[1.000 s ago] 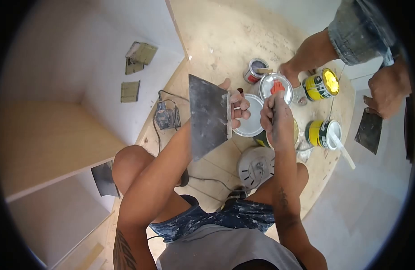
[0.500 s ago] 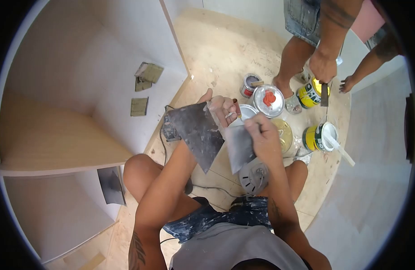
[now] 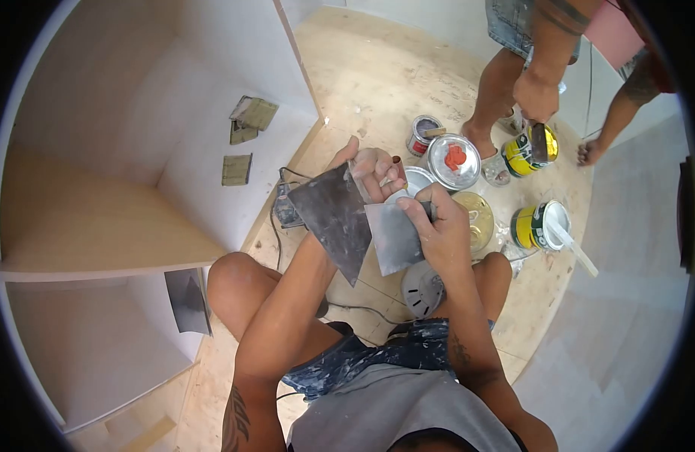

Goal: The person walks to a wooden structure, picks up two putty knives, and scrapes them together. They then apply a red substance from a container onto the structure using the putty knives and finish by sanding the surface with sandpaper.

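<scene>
My left hand (image 3: 370, 172) is wrapped round the upper edge of a dark, smeared sheet (image 3: 334, 218), which hangs with one corner pointing down. Fingers and thumb of my right hand (image 3: 444, 226) pinch a smaller grey plate (image 3: 396, 237), lighter along its left side. The two pieces are side by side, their edges close together; whether they touch I cannot tell. Just beyond my hands, a white container (image 3: 418, 181) is partly covered by my right hand. A small reddish-brown object shows by my left fingertips; I cannot make out what it is.
Several tins stand ahead right: a small one (image 3: 425, 135), a lid with red paste (image 3: 454, 161), a yellow tin (image 3: 522, 154) and another (image 3: 539, 226). Two other people's hands (image 3: 537, 96) (image 3: 588, 152) are near them. Sanding pads (image 3: 236, 170) lie in the cabinet (image 3: 242, 218); a corded tool (image 3: 287, 207) is left.
The grey plate in my right hand has turned and shifted slightly left. At the yellow tin, one person's blade has moved over the opening. The other person's hand has closed.
</scene>
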### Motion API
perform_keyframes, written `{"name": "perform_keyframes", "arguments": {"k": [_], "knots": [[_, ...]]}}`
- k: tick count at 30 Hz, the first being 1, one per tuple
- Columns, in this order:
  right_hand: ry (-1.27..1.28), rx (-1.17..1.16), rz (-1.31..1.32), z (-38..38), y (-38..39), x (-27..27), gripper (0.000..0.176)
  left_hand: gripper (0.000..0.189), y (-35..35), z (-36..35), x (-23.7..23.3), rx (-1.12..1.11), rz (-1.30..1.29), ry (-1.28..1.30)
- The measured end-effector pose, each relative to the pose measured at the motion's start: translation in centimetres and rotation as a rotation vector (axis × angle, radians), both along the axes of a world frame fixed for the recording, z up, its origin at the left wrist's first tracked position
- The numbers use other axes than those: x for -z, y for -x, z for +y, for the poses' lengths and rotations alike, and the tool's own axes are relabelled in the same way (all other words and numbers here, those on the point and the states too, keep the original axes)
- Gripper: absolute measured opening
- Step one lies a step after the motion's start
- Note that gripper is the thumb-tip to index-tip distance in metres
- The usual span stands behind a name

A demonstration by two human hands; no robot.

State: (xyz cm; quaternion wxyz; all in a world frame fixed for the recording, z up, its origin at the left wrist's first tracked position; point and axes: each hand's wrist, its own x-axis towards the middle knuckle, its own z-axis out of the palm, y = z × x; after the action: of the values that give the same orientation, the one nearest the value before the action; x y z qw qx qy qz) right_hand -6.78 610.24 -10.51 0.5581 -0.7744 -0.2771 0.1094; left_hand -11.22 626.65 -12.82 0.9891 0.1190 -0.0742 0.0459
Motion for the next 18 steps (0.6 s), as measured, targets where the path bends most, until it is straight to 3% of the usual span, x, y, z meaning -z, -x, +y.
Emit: {"name": "perform_keyframes", "arguments": {"k": [8,10,13,14,16,17,18], "knots": [[0.078,-0.014,0.067,0.5,0.4,-0.9,0.028,0.047,0.6,-1.1,0.0,0.042,-0.038,0.045],[-0.009,-0.087,0.036,1.1,0.6,-0.7,0.029,0.047,0.9,-1.9,0.4,0.026,0.001,0.066],[-0.006,-0.197,-0.036,1.0,2.3,-1.4,0.029,0.045,0.9,-3.4,0.0,-0.019,0.387,0.172],[-0.01,-0.197,-0.033,0.7,2.1,-1.4,0.029,0.045,1.0,-3.1,0.7,-0.02,0.391,0.168],[-0.033,-0.118,0.186,-0.8,0.6,-1.2,0.027,0.045,0.9,-1.3,2.6,0.088,0.201,0.083],[-0.186,-0.041,0.239,-1.6,-0.6,-0.8,0.025,0.046,0.7,-0.4,3.0,0.099,0.137,0.002],[-0.186,-0.033,0.225,-2.4,-1.8,-0.4,0.025,0.045,0.5,0.2,2.7,0.149,0.033,-0.056]]}}
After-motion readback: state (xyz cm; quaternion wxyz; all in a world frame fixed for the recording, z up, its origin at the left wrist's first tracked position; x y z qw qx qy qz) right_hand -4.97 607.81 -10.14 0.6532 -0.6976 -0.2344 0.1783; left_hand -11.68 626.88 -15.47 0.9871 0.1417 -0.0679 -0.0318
